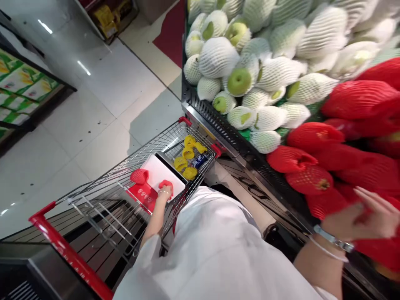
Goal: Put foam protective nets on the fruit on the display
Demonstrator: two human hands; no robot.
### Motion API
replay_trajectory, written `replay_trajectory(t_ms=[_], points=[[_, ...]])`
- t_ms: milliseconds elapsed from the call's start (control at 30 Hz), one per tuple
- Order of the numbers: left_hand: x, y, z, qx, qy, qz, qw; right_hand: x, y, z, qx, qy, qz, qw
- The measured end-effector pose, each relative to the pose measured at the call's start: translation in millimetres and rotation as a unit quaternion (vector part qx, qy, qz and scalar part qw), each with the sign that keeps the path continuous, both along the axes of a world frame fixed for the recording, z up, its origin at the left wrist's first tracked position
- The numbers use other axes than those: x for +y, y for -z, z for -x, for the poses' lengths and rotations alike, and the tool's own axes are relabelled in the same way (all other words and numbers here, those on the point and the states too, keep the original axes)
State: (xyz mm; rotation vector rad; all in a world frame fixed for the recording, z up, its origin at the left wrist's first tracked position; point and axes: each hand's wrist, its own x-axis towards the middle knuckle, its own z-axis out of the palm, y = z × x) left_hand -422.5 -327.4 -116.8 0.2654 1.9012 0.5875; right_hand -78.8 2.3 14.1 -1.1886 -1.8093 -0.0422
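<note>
My left hand [166,191] reaches down into the shopping cart [103,183], closed around a piece of fruit in a red foam net [165,183] over a white and red box [162,171]. Another red-netted fruit [139,176] rests on the same box. My right hand [371,216], blurred and with a watch at the wrist, hovers over the display stand's pile of red-netted fruit [323,183]. Its fingers are stretched out, and I see nothing held in them.
Several yellow foam nets [188,153] and a dark blue package [199,161] lie in the cart's front end. Green fruit in white foam nets [239,81] fills the stand behind its black edge [218,121]. Shelves of green boxes [25,89] stand at left.
</note>
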Motion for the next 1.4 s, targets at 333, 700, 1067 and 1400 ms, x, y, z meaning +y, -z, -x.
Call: replay_trajectory(t_ms=[333, 700, 1067, 1400], points=[[136, -161.5, -77, 0.231, 0.534, -0.296, 0.757, -61, -29.4, -33, 0.136, -0.317, 0.218, 0.913], [256, -190.5, -253, 0.243, 0.531, -0.597, 0.55, -68, -13.6, -147, 0.345, -0.194, 0.247, 0.884], [292, -176.5, -339, 0.194, 0.386, -0.65, 0.625, -45, -21.2, -236, 0.138, -0.228, 0.067, 0.961], [292, -150.2, -358, 0.143, 0.105, -0.656, 0.733, -47, -17.4, -238, 0.082, -0.294, 0.175, 0.936]])
